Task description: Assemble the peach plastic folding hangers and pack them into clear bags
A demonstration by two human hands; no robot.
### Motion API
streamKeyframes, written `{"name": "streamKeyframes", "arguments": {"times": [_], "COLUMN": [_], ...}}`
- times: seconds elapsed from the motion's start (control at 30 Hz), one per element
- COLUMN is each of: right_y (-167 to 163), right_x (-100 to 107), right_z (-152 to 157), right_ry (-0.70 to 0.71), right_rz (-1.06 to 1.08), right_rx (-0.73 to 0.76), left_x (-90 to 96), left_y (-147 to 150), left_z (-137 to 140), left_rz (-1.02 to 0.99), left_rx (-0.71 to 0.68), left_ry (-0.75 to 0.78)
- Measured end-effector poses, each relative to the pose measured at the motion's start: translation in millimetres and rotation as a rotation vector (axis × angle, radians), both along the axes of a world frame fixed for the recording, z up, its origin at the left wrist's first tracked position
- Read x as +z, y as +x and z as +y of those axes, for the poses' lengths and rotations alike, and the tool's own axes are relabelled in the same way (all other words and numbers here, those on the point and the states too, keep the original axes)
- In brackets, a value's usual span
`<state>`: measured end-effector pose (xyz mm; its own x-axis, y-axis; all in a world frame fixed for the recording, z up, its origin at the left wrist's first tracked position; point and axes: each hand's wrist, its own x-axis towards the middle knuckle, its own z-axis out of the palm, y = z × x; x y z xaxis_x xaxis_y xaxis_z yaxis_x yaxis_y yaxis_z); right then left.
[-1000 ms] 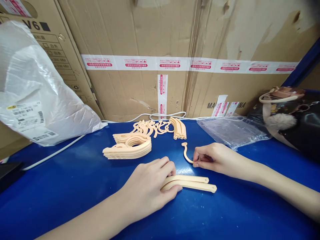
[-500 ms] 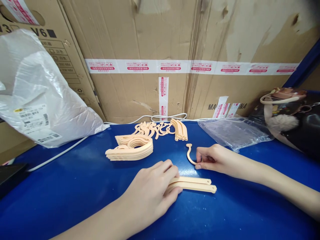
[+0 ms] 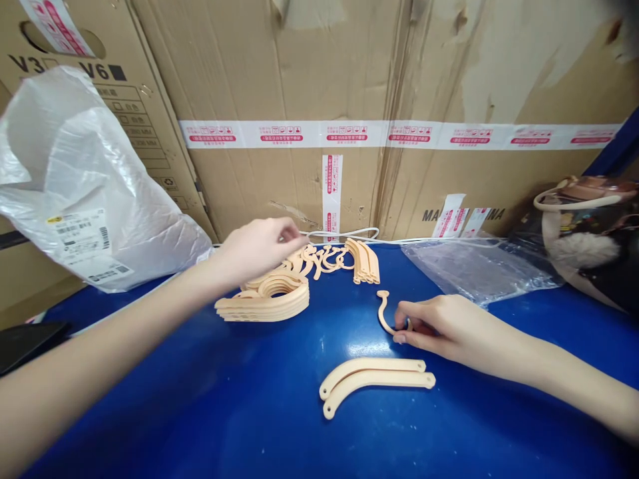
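Table (image 3: 224, 412) runs back to box (image 3: 279, 186), room around two strips (image 3: 384, 378); right hand (image 3: 449, 326) has fingers clamped on hook (image 3: 382, 318); left hand (image 3: 259, 247) at hook pile (image 3: 319, 261), grip unclear.

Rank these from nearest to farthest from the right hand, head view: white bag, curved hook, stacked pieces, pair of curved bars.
1. Curved hook: held in the right hand.
2. Pair of curved bars: just below and left.
3. Stacked pieces: farther left.
4. White bag: at the far left.
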<state>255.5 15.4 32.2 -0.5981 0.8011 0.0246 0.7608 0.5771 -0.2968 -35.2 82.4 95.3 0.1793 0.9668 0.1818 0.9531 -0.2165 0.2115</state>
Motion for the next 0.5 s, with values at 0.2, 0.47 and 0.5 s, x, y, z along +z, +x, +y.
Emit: {"name": "streamKeyframes", "arguments": {"times": [0.2,0.47,0.5], "right_y": [2,6,6], "right_x": [2,0,0], "right_z": [0,1,1], "right_ry": [0.054,0.122,0.126], "right_rz": [-0.007,-0.054,-0.065], "right_rx": [0.001,0.018,0.021], "left_x": [-15.1,-26.0,-25.4], "left_y": [-26,-19,-17], "left_z": [76,93,93], "left_rz": [0.033,-0.047,-0.034], "left_rx": [0.155,0.177,0.174], "left_ry": [-0.325,-0.525,-0.526]}}
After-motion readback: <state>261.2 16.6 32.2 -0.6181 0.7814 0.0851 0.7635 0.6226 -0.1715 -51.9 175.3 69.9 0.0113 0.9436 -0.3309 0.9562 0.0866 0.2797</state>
